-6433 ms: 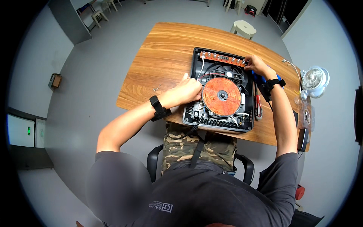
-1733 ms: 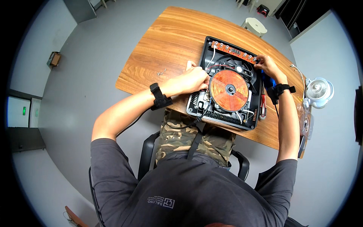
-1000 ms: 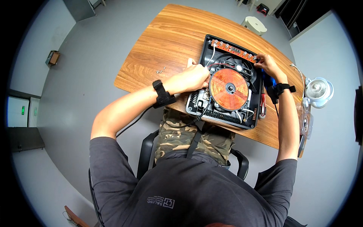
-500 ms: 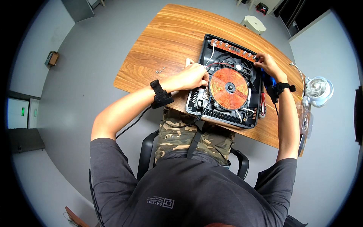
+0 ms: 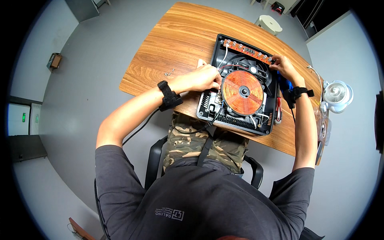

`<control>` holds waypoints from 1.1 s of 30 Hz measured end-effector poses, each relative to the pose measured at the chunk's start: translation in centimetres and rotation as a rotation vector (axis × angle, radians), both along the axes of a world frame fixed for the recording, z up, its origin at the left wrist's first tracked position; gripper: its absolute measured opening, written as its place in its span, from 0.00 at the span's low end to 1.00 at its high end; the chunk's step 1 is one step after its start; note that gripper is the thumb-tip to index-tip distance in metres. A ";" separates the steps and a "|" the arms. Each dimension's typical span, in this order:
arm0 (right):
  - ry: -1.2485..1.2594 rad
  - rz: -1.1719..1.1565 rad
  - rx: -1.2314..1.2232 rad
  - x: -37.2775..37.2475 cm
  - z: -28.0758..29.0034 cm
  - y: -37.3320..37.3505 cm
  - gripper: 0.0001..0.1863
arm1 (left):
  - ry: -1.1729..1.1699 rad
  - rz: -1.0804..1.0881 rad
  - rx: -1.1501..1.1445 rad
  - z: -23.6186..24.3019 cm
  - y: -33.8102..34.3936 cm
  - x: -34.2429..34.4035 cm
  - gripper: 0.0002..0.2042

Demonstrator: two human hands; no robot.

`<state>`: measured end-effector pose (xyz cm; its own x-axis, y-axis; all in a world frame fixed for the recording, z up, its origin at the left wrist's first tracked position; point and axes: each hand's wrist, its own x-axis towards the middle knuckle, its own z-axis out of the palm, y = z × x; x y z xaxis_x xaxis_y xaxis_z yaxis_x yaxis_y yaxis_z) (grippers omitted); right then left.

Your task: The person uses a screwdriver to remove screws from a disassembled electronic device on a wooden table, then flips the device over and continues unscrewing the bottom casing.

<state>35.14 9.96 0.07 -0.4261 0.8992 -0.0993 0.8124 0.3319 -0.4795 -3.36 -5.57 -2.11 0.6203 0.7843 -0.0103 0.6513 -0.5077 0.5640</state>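
An opened induction cooker (image 5: 236, 125) lies on the table, its black shell showing the parts inside. A round copper coil (image 5: 242, 105) sits over its nearer half. Beyond that are a black fan (image 5: 230, 65) and an orange control strip (image 5: 247, 51) with small buttons. My left hand (image 5: 206, 77) is closed at the shell's left side, its fingers curled beside the coil and their tips partly hidden. My right hand (image 5: 283, 68) has its fingers bent over the shell's right side, by the end of the control strip.
Several small screws (image 5: 169, 73) lie on the wooden table (image 5: 172, 44) left of the cooker. A red-handled screwdriver (image 5: 278, 110) rests along its right side. A blue object (image 5: 284, 83) is partly under my right wrist. Further right stands a small white fan (image 5: 337, 95).
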 end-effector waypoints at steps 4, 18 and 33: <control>0.012 -0.002 -0.022 -0.2 0.2 0.0 0.17 | 0.021 -0.039 0.105 0.0 -0.2 0.0 0.07; -0.021 0.017 0.025 -0.5 0.4 -0.4 0.16 | 0.024 0.074 0.171 -0.1 -1.4 0.9 0.07; 0.007 0.021 0.016 -0.3 0.2 -0.1 0.18 | 0.084 0.047 0.050 1.9 -0.8 0.4 0.07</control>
